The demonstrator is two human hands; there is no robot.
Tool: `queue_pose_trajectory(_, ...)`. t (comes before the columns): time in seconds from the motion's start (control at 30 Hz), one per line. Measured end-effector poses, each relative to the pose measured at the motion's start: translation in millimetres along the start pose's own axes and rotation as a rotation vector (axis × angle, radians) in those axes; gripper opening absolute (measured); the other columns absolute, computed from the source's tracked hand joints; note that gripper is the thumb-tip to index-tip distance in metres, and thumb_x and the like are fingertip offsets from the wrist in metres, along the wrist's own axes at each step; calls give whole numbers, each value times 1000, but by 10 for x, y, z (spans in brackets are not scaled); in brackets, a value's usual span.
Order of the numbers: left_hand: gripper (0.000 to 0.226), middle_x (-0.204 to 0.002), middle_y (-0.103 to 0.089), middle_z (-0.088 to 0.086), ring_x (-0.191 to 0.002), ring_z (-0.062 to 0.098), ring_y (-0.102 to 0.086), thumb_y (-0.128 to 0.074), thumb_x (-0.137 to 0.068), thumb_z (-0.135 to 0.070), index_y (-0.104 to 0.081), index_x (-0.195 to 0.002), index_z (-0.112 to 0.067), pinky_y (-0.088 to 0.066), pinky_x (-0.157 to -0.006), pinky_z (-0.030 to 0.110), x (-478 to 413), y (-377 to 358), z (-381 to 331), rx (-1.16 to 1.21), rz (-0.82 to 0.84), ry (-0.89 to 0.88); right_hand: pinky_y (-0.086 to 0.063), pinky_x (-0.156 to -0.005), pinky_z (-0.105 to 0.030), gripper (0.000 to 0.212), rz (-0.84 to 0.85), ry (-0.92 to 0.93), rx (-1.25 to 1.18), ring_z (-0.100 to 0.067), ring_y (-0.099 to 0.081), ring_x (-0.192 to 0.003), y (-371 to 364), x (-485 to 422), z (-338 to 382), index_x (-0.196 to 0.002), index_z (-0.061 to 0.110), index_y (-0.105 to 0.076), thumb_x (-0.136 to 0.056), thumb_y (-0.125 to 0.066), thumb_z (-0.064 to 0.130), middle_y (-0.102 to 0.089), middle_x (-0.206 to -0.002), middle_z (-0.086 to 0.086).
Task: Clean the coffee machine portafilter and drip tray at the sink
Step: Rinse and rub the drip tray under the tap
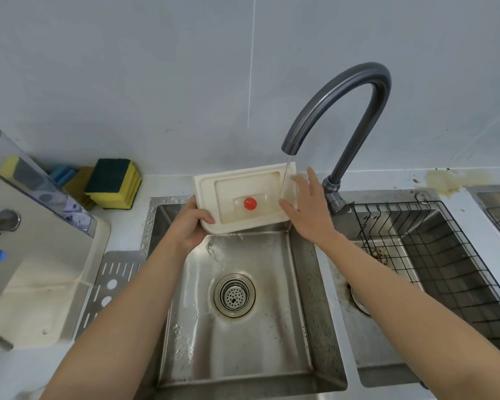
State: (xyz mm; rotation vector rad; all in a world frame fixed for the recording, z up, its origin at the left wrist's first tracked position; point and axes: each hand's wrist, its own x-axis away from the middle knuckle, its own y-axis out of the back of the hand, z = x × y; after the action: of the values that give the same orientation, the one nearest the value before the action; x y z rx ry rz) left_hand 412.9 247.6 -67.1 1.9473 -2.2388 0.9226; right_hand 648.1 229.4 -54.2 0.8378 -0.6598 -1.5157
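A cream plastic drip tray (243, 180) with a red float knob (250, 203) is held tilted over the back of the left sink basin (243, 327). My left hand (191, 223) grips its left near corner, thumb on top. My right hand (308, 204) rests with straight fingers on the tray's right end. A thin stream of water falls from the grey gooseneck faucet (341, 99) onto the tray's right side. No portafilter shows.
The coffee machine (32, 241) stands on the left counter, with a perforated metal grate (113, 281) beside it. Stacked sponges (113, 183) sit at the wall. A black wire basket (433, 255) fills the right basin. A drain strainer (234, 295) sits mid-basin.
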Motion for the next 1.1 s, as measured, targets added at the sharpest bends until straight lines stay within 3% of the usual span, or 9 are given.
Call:
queue_pose_trajectory(0.1,72,-99,-58,8,-93,29,-56,-44,-44,12,-44,-112,-11,-47,-71,40,51,-15,-90,-74,26,-1,-19,-113,-41,90,105,-268,-404,-27,-16,-142,6,-68,19,-147,19,-4,-82,-66,25,-11,-156,-9)
queue_pose_trajectory(0.17,69,-99,-59,8,-92,28,-57,-45,-44,14,-44,-110,-10,-48,-71,39,76,-25,-149,-96,36,-14,-30,-110,-42,99,178,-398,-540,-28,-31,-137,5,-108,19,-147,20,2,-79,-70,22,-25,-151,-9)
queue_pose_trajectory(0.27,65,-101,-58,11,-94,27,-57,-47,-45,15,-47,-106,-7,-48,-74,38,103,-49,-260,-128,54,-39,-45,-100,-45,77,254,-425,-581,-26,-50,-120,-18,-146,47,-141,16,-25,-78,-69,18,-47,-136,-7)
queue_pose_trajectory(0.4,53,-97,-60,7,-89,22,-59,-52,-47,10,-50,-96,-11,-51,-65,30,149,-77,-445,-250,72,-51,-53,-86,-50,33,308,-397,-669,-28,-60,-107,-32,-143,93,-110,20,-52,-81,-65,10,-62,-113,-5)
queue_pose_trajectory(0.53,44,-91,-62,2,-80,16,-62,-59,-59,13,-50,-92,-16,-55,-53,23,192,-143,-605,-387,117,-68,-53,-85,-50,35,360,-433,-788,-27,-59,-106,-29,-138,73,-109,24,-50,-82,-63,7,-61,-115,-6)
queue_pose_trajectory(0.63,41,-93,-59,2,-82,17,-61,-53,-75,19,-49,-92,-18,-55,-55,24,202,-215,-679,-461,129,-92,-54,-83,-48,35,368,-448,-857,-26,-60,-104,-33,-153,43,-110,21,-51,-82,-62,5,-60,-114,-6)
queue_pose_trajectory(0.77,44,-94,-57,1,-85,18,-59,-63,-61,5,-49,-93,-22,-49,-67,34,234,-313,-758,-529,122,-98,-53,-85,-49,25,361,-470,-899,-25,-61,-98,-34,-176,24,-95,25,-53,-82,-61,4,-62,-107,-4)
queue_pose_trajectory(0.87,43,-94,-56,1,-86,18,-58,-58,-74,15,-48,-93,-23,-49,-70,34,270,-362,-793,-596,118,-131,-57,-74,-41,30,345,-448,-970,-20,-62,-93,-41,-171,39,-91,29,-53,-81,-62,3,-63,-97,3)
queue_pose_trajectory(1.1,39,-83,-45,1,-75,14,-45,-63,-69,9,-41,-89,-16,-41,-65,28,401,-411,-829,-793,117,-251,-58,-69,-36,39,306,-397,-1054,-21,-62,-97,-30,-235,89,-106,24,-52,-80,-62,-2,-64,-103,3)
